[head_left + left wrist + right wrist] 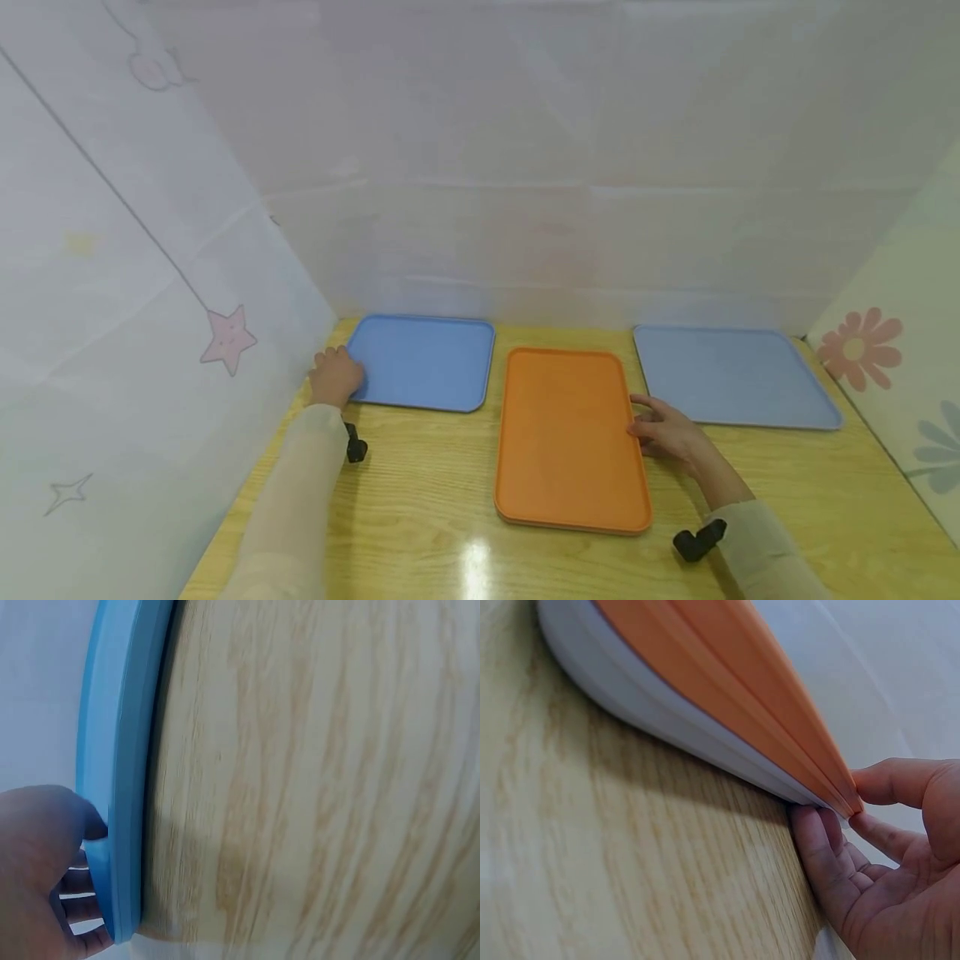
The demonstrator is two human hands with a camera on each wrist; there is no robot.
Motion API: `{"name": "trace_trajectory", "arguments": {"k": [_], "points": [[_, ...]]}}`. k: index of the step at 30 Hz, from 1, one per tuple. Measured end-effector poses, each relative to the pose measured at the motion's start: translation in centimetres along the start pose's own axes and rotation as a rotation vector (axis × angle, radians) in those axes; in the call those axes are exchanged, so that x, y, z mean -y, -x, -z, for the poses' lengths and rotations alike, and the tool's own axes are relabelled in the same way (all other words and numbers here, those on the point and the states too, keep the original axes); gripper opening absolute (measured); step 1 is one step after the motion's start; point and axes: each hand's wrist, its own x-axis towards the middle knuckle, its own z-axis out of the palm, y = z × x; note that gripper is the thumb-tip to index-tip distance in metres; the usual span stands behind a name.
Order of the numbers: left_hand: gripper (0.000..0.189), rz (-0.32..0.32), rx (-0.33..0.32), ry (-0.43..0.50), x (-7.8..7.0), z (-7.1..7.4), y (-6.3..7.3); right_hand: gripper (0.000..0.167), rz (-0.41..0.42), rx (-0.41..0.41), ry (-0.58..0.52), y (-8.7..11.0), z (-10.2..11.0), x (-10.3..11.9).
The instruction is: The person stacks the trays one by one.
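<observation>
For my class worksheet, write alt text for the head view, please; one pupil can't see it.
A person's left hand holds a blue tray by its left edge; the right hand holds an orange tray at its right edge. A greyish-blue tray lies farther right on the wood-grain table.

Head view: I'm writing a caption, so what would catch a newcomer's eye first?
Probably the orange tray just right of centre, its right edge held by the right hand. Farther back are the blue tray on the left, gripped by the left hand, and a paler tray on the right.
</observation>
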Motion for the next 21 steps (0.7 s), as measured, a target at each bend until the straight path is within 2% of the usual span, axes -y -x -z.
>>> {"name": "trace_trajectory", "arguments": {"k": [4,8,11,16,18,21], "points": [[0.042,0.001,-0.003,-0.038,-0.3,0.3,0.4,0.079,0.003,-0.003,-0.004,-0.1,0.1,0.0],[0.036,0.004,-0.017,0.013,0.3,0.1,0.3,0.079,0.000,-0.006,-0.001,-0.1,0.1,-0.1],[0.036,0.033,0.007,0.120,1.1,0.3,-0.1,0.079,-0.003,-0.006,0.002,0.0,0.1,-0.2],[0.031,0.053,0.098,0.292,2.5,1.8,-0.8,0.079,0.003,0.001,0.004,0.0,0.1,-0.1],[0.026,0.091,0.165,0.437,3.1,2.5,-0.9,0.079,-0.001,-0.002,-0.003,0.0,0.1,-0.1],[0.029,0.199,0.258,0.665,3.7,3.7,-0.4,0.079,-0.002,-0.001,-0.005,-0.1,0.1,-0.2]]}}
